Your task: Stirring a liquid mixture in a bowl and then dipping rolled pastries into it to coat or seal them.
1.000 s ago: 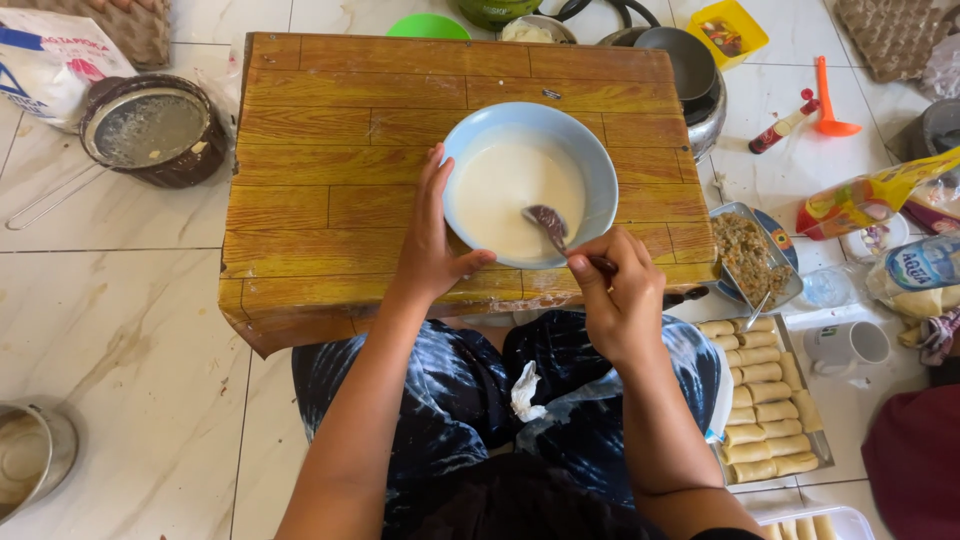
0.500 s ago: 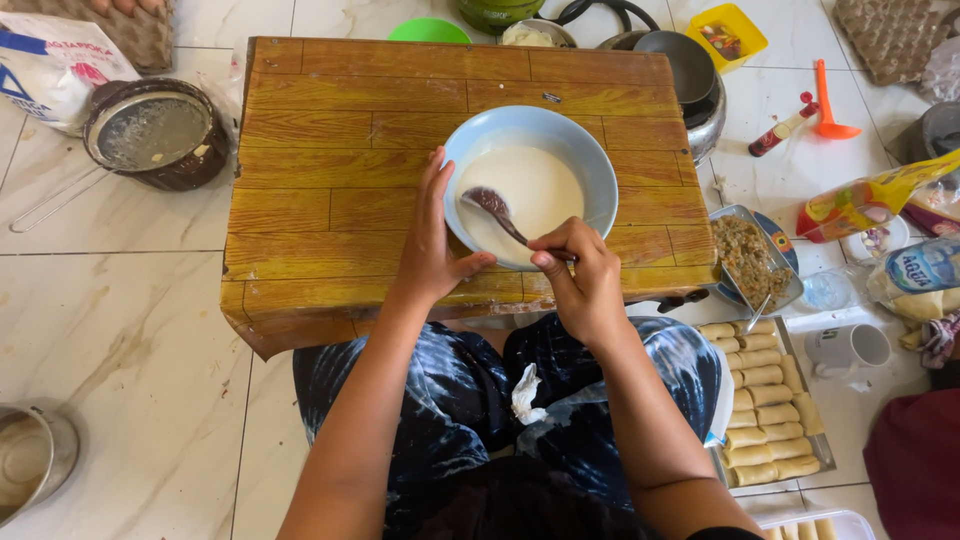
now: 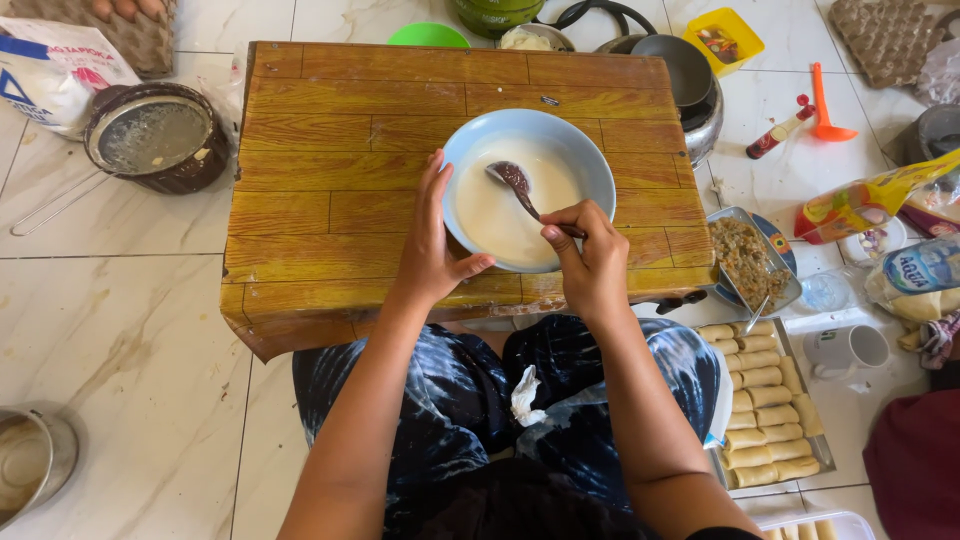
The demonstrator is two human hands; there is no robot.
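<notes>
Fingers of the right hand [image 3: 590, 262] are pinched together on the thin handle of a spoon [image 3: 522, 188], whose dark, batter-coated bowl is tipped up above the pale liquid. The left hand [image 3: 433, 238] has its fingers held together and laid flat against the near-left rim of the light blue bowl [image 3: 590, 160], thumb stretched out beneath it. That round, smooth bowl holds thin, creamy white batter [image 3: 495, 215] and sits on the right half of a low table [image 3: 330, 170] covered in glossy wood-plank-patterned laminate, its front corner worn. The person sits at it cross-legged in dark tie-dye clothing, with a crumpled white tissue [image 3: 525, 397] on the lap. Around them is a floor [image 3: 120, 320] of pale, marbled tiles. To the left of the table stands a dark round sieve [image 3: 155, 140] with a wire mesh, near a white flour bag [image 3: 55, 65]; a steel pot [image 3: 30, 470] shows at the lower left edge. To the right lie a metal tray [image 3: 812, 440] of rolled, golden-tan spring rolls [image 3: 760, 410] in neat rows, a shallow dish of chopped vegetable filling [image 3: 745, 262], a white mug [image 3: 850, 350], and an orange plastic funnel [image 3: 828, 110]. Beyond the table's far edge sit a black pan [image 3: 680, 65] and a green bowl [image 3: 428, 35].
</notes>
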